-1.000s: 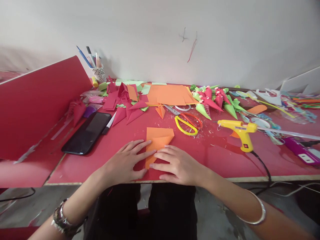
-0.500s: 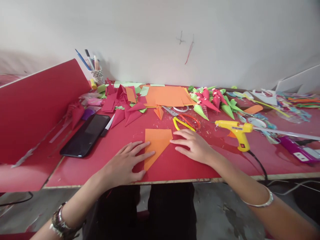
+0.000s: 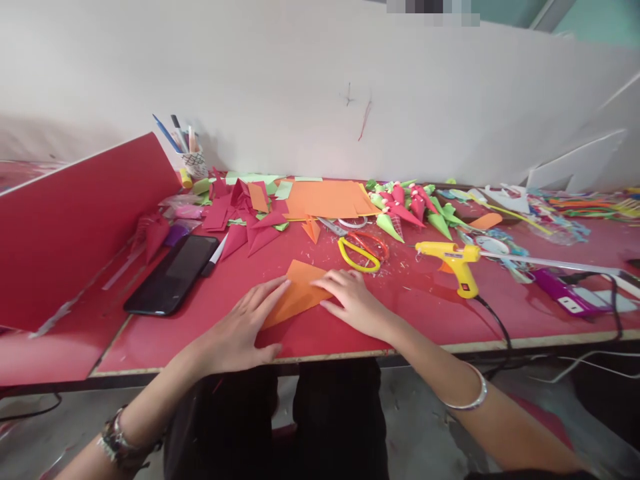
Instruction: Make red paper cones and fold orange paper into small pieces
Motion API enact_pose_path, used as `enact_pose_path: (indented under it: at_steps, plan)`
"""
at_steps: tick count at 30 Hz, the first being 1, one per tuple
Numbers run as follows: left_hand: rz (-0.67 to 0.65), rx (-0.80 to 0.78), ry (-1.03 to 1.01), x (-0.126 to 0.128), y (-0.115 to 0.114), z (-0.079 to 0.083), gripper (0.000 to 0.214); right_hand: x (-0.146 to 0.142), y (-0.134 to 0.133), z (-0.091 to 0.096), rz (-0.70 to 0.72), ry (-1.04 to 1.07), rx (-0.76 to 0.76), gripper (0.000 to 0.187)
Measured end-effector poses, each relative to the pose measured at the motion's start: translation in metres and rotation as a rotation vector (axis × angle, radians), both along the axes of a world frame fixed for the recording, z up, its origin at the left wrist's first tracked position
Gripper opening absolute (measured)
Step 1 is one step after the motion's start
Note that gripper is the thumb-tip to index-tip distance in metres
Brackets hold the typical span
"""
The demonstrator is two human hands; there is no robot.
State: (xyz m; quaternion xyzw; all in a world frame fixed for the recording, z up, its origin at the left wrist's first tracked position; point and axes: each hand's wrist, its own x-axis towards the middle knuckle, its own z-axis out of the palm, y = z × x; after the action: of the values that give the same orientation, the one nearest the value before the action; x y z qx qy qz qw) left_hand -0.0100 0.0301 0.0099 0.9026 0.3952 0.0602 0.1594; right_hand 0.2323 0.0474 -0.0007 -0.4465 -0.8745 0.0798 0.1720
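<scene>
A folded piece of orange paper (image 3: 295,293) lies on the red tabletop in front of me, turned at a slant. My left hand (image 3: 237,330) rests at its left edge, fingers stretched out and thumb apart on the table. From the other side, my right hand (image 3: 355,303) has its fingertips spread over the paper's right part and hides that edge. Neither hand grips anything. Just beyond the paper are scissors (image 3: 369,269) with yellow and red handles, and a small folded orange piece (image 3: 311,231).
A black phone (image 3: 173,275) lies left, beside a standing red board (image 3: 90,227). Behind are red paper pieces (image 3: 255,233), orange sheets (image 3: 325,199) and red-green cones (image 3: 405,207). A yellow glue gun (image 3: 463,267) and purple power strip (image 3: 560,293) with cables sit right.
The orange paper has turned from upright to slanted. My right hand has moved left and now lies over the paper's right side. The camera view has shifted slightly.
</scene>
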Motion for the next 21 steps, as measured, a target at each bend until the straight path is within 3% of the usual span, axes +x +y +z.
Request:
enact_pose_path:
  at_steps: [4, 8, 12, 17, 21]
  plan:
    - [0.053, 0.138, 0.004, 0.018, -0.014, -0.004, 0.059, -0.010, -0.017, -0.002, -0.076, 0.025, -0.045, 0.028]
    - [0.060, 0.214, 0.055, 0.037, -0.030, -0.012, 0.069, -0.025, -0.043, 0.002, -0.173, 0.060, -0.070, 0.021]
    - [0.020, 0.278, 0.099, 0.033, -0.034, -0.021, 0.079, -0.017, -0.046, 0.011, -0.056, 0.109, -0.110, 0.029]
    - [-0.077, 0.288, 0.101, 0.018, -0.025, -0.017, 0.067, 0.015, -0.040, 0.005, 0.226, -0.126, -0.091, 0.071]
    - [-0.030, 0.315, 0.054, 0.028, -0.028, -0.010, 0.060, 0.011, -0.054, -0.006, 0.101, -0.275, 0.041, 0.069]
